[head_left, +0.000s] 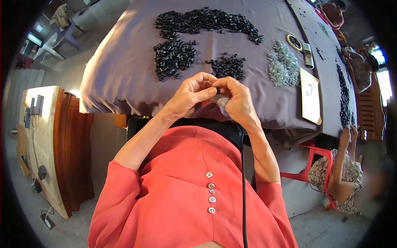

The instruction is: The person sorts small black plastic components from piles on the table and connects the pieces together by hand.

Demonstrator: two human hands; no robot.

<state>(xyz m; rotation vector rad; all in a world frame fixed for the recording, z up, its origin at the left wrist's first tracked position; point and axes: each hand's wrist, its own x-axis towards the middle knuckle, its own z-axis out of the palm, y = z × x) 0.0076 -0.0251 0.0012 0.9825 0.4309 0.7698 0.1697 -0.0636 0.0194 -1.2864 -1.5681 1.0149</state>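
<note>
My left hand (191, 96) and my right hand (236, 99) meet at the near edge of a table covered in grey-purple cloth (124, 70). Both pinch a small black part (216, 89) between the fingertips, and small shiny metal pieces (220, 100) show under my right fingers. Just beyond the hands lies a small heap of black parts (227, 66). A bigger black pile (173, 58) lies to its left and a long band of black parts (206, 21) runs across the far side. A heap of silver metal pieces (283, 66) sits to the right.
A tan card (310, 97) lies at the table's right edge, with a round tin (294, 42) and a small flat case (308, 54) behind it. Another person (341, 173) sits on a red chair at the right, hands on a row of black parts (344, 99). A wooden cabinet (41, 140) stands left.
</note>
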